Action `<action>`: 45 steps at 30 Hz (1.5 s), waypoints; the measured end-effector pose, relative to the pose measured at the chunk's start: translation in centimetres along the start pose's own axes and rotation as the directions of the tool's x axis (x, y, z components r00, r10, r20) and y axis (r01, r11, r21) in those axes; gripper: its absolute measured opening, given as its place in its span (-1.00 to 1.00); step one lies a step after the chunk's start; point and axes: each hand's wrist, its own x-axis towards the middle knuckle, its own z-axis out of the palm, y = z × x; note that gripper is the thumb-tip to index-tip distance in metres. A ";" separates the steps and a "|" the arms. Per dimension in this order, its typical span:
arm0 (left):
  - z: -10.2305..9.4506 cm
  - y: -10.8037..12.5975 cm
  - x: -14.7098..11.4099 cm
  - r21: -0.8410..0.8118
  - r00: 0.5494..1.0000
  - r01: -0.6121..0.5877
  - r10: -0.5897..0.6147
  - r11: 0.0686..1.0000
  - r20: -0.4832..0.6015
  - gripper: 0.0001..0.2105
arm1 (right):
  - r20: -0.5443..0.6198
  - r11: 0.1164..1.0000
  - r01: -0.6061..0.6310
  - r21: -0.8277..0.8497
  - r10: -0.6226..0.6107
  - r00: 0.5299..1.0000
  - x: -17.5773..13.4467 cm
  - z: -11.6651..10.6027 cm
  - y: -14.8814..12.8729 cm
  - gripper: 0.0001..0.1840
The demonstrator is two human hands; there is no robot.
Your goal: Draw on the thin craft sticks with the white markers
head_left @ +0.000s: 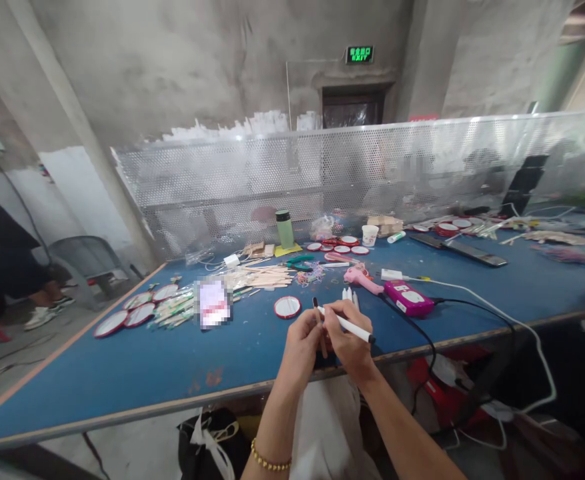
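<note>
A blue worktop (pixel 162 373), scuffed near its front edge, spreads beneath and around both grips, and a perforated metal panel (pixel 252 177) stands well beyond them along its far side. The left grip (pixel 301 341) is closed at the fingertips, pinching a wooden stick (pixel 323 346); the right grip (pixel 348 348), just beside it, is pinched round a white marker (pixel 356 328). Ahead and to the left of the left grip lies a loose bundle of pale sticks (pixel 269 276). Ahead and to the right of the right grip are a pink tool (pixel 365 277) and a purple box (pixel 409 300) with a black cable. A round white disc (pixel 287 307) with a red rim lies near the left grip, on its far side. Several white pens (pixel 351 295) sit just past the right grip, which partly covers them. The marker is white with a black end, its other end pointing toward the stick; I cannot tell whether they touch. The stick is thin, flat and brown, dark at its upper tip, steeply tilted, its middle partly hidden by fingers.
</note>
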 end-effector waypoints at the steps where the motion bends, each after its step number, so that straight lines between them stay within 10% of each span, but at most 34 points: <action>1: 0.0 0.1 0.0 -0.004 1.000 0.000 0.000 1.000 -0.001 -0.67 | 0.002 1.000 0.002 0.002 -0.002 1.000 0.0 0.0 0.0 -0.79; 45: 0.2 0.1 0.0 -0.001 1.000 0.010 -0.010 1.000 -0.026 -0.66 | 0.026 0.999 -0.037 -0.025 0.038 0.999 0.2 0.0 0.3 -0.79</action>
